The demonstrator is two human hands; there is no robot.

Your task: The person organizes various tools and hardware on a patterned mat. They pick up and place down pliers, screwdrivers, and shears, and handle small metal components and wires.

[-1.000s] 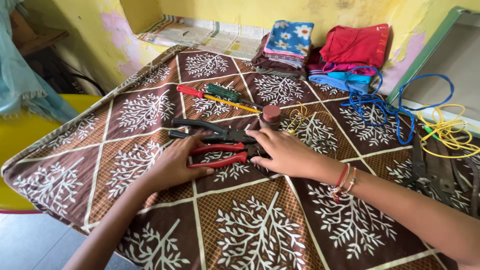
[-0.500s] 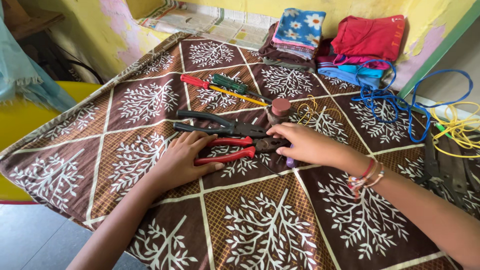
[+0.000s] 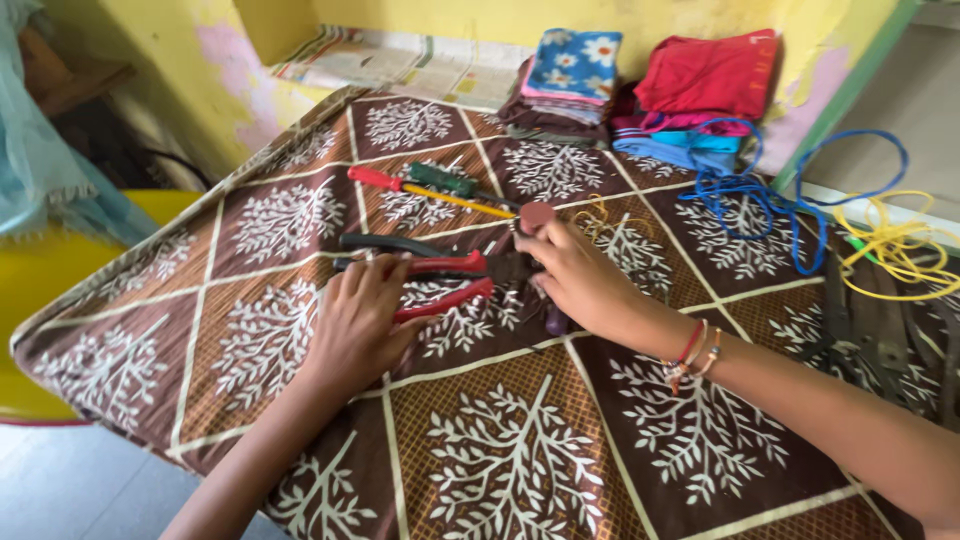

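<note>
On the patterned brown cloth (image 3: 500, 470) covering the table, the left hand (image 3: 360, 320) lies over the red-handled pliers (image 3: 450, 285), fingers curled loosely on the handles. The right hand (image 3: 580, 280) rests at the pliers' head; its grasp cannot be told. Beyond lie black-handled pliers (image 3: 390, 245) and screwdrivers (image 3: 430, 190).

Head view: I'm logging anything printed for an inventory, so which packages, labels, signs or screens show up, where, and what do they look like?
No packages, labels, signs or screens.
Spread newspaper sheets: on the ledge behind the table, against the yellow wall; flat, pale, with grey columns and small coloured pictures.
The left hand rests on red-handled pliers; no printing shows there.
</note>
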